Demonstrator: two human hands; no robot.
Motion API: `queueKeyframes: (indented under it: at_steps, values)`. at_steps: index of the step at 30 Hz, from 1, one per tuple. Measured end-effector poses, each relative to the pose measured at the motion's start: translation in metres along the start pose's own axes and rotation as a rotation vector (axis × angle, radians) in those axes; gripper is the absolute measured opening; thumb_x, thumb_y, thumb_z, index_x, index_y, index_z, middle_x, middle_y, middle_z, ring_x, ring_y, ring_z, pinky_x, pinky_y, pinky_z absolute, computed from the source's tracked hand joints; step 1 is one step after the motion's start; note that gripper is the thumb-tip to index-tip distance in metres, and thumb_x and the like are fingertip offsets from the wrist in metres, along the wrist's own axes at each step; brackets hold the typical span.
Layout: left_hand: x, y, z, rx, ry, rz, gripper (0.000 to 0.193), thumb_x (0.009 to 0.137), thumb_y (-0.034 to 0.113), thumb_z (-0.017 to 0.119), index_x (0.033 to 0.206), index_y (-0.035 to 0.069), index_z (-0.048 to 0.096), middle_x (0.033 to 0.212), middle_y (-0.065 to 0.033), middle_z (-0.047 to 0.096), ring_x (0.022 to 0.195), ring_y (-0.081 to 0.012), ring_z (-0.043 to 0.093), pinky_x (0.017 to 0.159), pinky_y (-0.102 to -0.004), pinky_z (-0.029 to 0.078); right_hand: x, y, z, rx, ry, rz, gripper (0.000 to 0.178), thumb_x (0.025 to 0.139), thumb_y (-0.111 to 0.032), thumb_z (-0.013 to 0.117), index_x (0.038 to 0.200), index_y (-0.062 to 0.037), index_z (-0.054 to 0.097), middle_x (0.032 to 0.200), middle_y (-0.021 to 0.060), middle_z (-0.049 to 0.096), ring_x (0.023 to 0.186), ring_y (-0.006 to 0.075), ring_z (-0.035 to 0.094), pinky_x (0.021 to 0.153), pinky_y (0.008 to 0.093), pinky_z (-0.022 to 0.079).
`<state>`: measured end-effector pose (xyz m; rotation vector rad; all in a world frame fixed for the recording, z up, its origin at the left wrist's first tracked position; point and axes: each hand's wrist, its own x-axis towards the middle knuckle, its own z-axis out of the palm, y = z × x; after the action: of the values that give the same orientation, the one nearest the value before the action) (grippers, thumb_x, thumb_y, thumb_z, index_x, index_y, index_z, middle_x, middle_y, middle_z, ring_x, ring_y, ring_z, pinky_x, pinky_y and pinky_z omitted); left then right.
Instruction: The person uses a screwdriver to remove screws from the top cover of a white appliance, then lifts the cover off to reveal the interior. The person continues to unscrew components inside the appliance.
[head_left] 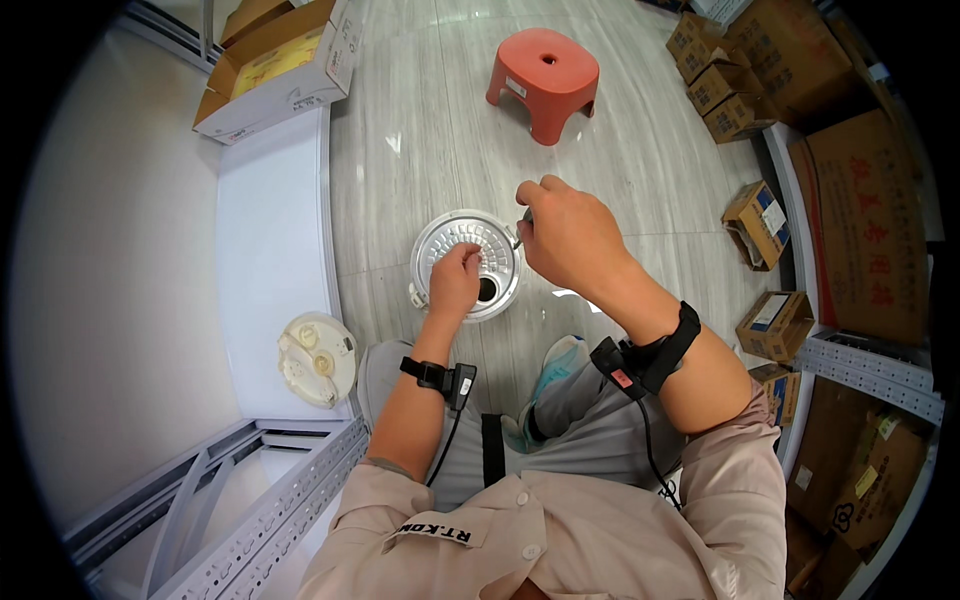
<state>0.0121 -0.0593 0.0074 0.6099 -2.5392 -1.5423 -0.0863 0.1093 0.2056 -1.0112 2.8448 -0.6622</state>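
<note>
Below, label by label:
Round metal lid (pixel 466 262): on the grey floor between the knees, perforated face up.
Left hand (pixel 455 281): fingers curled, resting on the lid near its dark hole.
Right hand (pixel 567 232): closed around a thin tool (pixel 520 232), tip at the lid's rim.
White round part (pixel 317 359): on the white shelf, left.
Red stool (pixel 543 80): well apart, ahead.

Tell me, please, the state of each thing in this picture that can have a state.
Round metal lid: lying flat on the floor, inner side up.
Left hand: resting on the lid, fingers bent.
Right hand: closed on a thin tool, its kind unclear.
Red stool: upright, nothing on it.
White round part: lying flat on the white shelf.
Cardboard box: flaps open.
</note>
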Motion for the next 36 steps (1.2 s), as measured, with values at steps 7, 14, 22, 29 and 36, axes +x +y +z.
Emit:
queueKeyframes:
  at_steps: [7,14,22,29,36]
  values:
    - [-0.001,0.003,-0.008,0.151,-0.019,0.007,0.016,0.094,0.01,0.067,0.107,0.002,0.072,0.099,-0.0164,0.074,0.093,-0.0337,0.071,0.083,-0.0424,0.056,-0.002,0.002,0.0,0.008,-0.018,0.01,0.011,0.079,-0.003,0.068,0.089,0.0,0.064,0.089,0.0193,0.064,0.075,0.0407,0.07,0.063,0.0484,0.057]
    - [-0.003,0.006,-0.01,0.206,0.052,0.13,0.021,0.09,0.011,0.07,0.11,0.004,0.073,0.103,-0.0144,0.07,0.095,-0.0347,0.068,0.084,-0.0433,0.054,-0.001,0.0,0.0,0.016,-0.04,0.025,0.014,0.078,-0.003,0.068,0.091,0.0008,0.064,0.091,0.0198,0.066,0.077,0.0412,0.07,0.065,0.0486,0.057]
    - [0.001,-0.001,-0.061,0.608,0.358,-0.149,0.027,0.094,0.02,0.066,0.117,0.009,0.072,0.113,-0.0111,0.068,0.103,-0.0347,0.066,0.09,-0.0466,0.054,0.008,-0.004,-0.013,0.297,-0.056,0.123,0.031,0.073,-0.005,0.067,0.103,0.0032,0.066,0.097,0.0223,0.07,0.089,0.0405,0.069,0.079,0.0471,0.055]
    - [0.005,-0.053,-0.07,0.415,0.156,-0.324,0.028,0.094,0.028,0.069,0.116,0.011,0.072,0.11,-0.0109,0.068,0.101,-0.0324,0.067,0.088,-0.0461,0.054,0.02,-0.021,-0.011,0.262,-0.103,0.112,0.03,0.069,-0.006,0.065,0.097,0.0048,0.068,0.091,0.0226,0.071,0.09,0.0423,0.065,0.08,0.049,0.053]
    - [-0.006,-0.028,-0.067,0.501,0.201,-0.257,0.026,0.092,0.025,0.069,0.114,0.011,0.074,0.107,-0.0113,0.067,0.099,-0.0332,0.068,0.086,-0.0466,0.055,0.016,-0.028,-0.007,0.171,-0.161,0.094,0.03,0.067,-0.005,0.063,0.094,0.0039,0.07,0.088,0.021,0.071,0.092,0.0407,0.063,0.077,0.0492,0.053]
